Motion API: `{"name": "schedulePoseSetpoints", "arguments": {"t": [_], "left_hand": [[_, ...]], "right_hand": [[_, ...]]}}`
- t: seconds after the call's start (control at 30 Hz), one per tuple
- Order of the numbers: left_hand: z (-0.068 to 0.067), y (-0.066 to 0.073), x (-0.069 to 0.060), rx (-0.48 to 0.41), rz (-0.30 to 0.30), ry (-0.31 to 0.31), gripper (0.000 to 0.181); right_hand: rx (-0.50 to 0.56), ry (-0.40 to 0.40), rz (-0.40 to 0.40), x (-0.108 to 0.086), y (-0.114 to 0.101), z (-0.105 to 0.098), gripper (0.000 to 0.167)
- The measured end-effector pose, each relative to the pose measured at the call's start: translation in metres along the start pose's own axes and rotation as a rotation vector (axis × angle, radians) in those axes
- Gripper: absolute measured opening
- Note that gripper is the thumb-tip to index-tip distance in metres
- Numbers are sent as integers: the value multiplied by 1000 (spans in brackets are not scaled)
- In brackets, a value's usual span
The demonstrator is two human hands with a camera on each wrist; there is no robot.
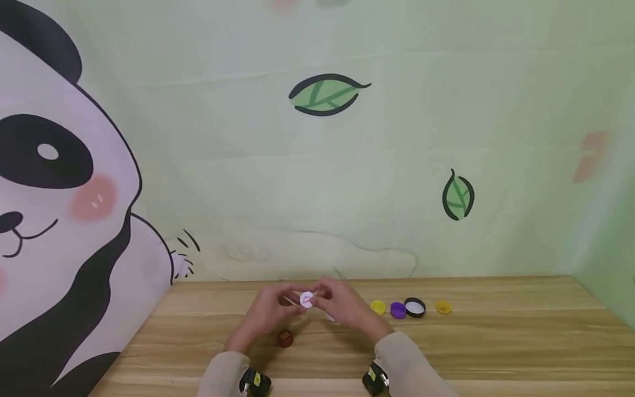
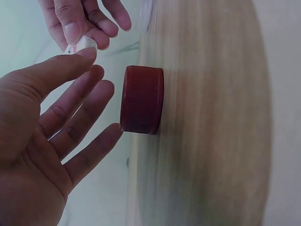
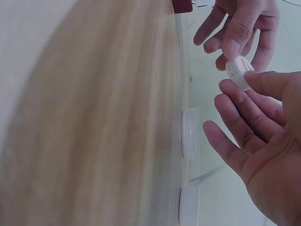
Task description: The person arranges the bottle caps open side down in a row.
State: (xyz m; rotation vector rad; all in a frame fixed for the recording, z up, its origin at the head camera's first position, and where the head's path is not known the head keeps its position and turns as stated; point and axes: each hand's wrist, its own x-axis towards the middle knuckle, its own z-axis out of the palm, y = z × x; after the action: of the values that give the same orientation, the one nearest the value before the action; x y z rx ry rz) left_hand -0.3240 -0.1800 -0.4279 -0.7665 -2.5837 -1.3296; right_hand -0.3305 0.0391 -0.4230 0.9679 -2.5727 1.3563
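Note:
A small white bottle cap (image 1: 306, 299) with red print is held up above the table between both hands. My left hand (image 1: 268, 311) pinches one side of it with thumb and fingertips. From the other side my right hand (image 1: 342, 302) pinches it the same way; in the right wrist view the print on the cap (image 3: 239, 73) faces partly toward the camera. Below the left hand, a dark red ribbed cap (image 2: 142, 100) rests on the wooden table. Another white cap (image 3: 190, 134) lies under the right hand, mostly hidden in the head view.
To the right on the table (image 1: 496, 342) are a yellow cap (image 1: 378, 307), a purple cap (image 1: 398, 310), a black-rimmed lid (image 1: 414, 307) and an orange-yellow cap (image 1: 444, 307). A printed cloth backdrop (image 1: 248, 182) hangs behind the table's far edge.

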Motion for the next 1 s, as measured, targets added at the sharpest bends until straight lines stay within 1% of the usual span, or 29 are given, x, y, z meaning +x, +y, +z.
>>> {"name": "schedulePoseSetpoints", "arguments": {"t": [0.2, 0.3, 0.43, 0.6, 0.77, 0.9, 1.0], "left_hand": [[3, 0, -1, 13, 1, 11, 30], [3, 3, -1, 34, 2, 17, 27], [3, 7, 0, 53, -10, 9, 24], [6, 9, 1, 43, -37, -1, 24], [8, 11, 3, 4, -63, -2, 25], [9, 14, 4, -21, -60, -2, 24], [8, 17, 2, -6, -52, 1, 25]], "right_hand": [[35, -19, 29, -2, -1, -1, 16], [41, -21, 18, -3, -1, -2, 19], [49, -22, 10, -4, -1, -3, 21], [31, -16, 16, -6, -1, -5, 20], [8, -17, 28, -8, 0, -7, 19], [-6, -21, 25, -9, -2, -11, 18], [-17, -29, 8, -9, -4, -12, 18]]}}
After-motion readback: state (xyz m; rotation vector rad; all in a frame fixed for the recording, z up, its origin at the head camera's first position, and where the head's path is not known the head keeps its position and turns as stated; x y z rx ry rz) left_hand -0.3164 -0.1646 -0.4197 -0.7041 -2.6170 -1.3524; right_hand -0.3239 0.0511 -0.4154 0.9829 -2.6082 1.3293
